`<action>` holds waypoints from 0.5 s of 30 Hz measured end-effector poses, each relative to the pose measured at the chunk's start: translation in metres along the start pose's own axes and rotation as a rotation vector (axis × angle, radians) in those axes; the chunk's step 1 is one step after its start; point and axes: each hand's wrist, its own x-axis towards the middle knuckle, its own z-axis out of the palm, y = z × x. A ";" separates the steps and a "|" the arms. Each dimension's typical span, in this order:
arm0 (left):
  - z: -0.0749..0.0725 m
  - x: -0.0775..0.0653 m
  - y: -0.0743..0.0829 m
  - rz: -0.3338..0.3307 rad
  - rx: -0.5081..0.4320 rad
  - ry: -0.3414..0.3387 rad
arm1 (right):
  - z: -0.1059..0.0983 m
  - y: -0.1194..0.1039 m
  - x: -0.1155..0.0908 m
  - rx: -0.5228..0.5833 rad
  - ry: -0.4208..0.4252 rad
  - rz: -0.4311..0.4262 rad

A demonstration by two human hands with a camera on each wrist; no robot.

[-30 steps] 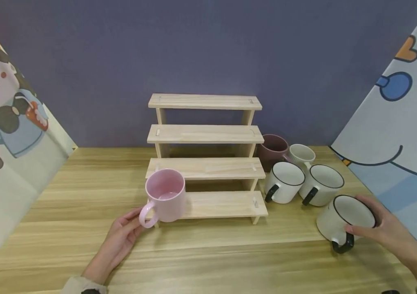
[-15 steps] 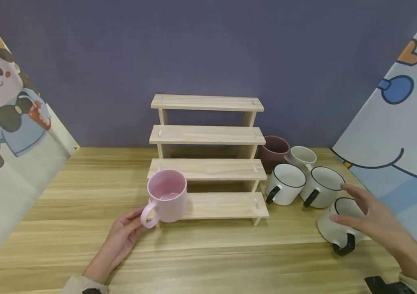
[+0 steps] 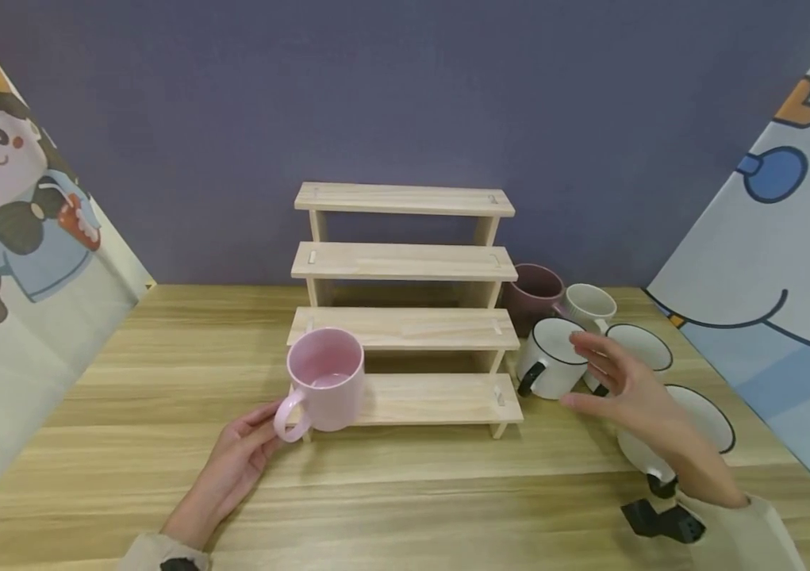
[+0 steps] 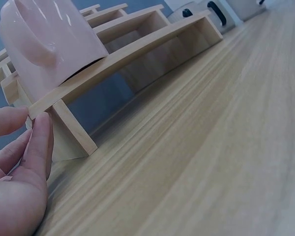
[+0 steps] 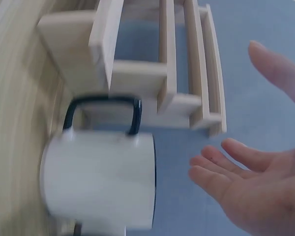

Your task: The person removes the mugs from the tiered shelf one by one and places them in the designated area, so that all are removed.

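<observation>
A pale wooden tiered stand (image 3: 412, 400) stands mid-table. My left hand (image 3: 233, 472) pinches the left end of its lowest shelf between thumb and fingers, plainest in the left wrist view. A pink mug (image 3: 326, 388) sits upright on that end, its handle toward the hand. Beside the stand's right side is a white mug (image 3: 547, 369) with a black rim and handle. My right hand (image 3: 636, 404) hovers by this mug, thumb and fingers spread and holding nothing; in the right wrist view a gap shows between the hand and the mug (image 5: 98, 179).
Behind the nearest white mug stand a dark maroon mug (image 3: 529, 297) and a cream mug (image 3: 589, 305). Two more black-rimmed white mugs, one further back (image 3: 643, 347) and one in front (image 3: 708, 420), are partly hidden by the right hand and arm. A grey-blue panel (image 3: 405, 103) closes the back.
My right hand has let go of the front white mug, lifted off, and moved left to the white mug beside the stand. The left hand and pink mug have stayed put.
</observation>
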 end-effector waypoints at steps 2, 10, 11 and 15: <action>0.000 0.001 0.000 -0.002 -0.006 -0.003 | 0.009 -0.008 0.005 0.014 0.002 -0.014; 0.000 0.000 0.001 -0.014 0.022 0.021 | 0.035 -0.032 0.024 0.040 -0.036 -0.092; 0.000 0.000 0.001 -0.015 0.020 0.017 | 0.038 -0.033 0.026 0.048 -0.044 -0.099; 0.000 0.001 0.001 -0.008 0.005 -0.004 | 0.048 -0.039 0.034 0.087 -0.082 -0.117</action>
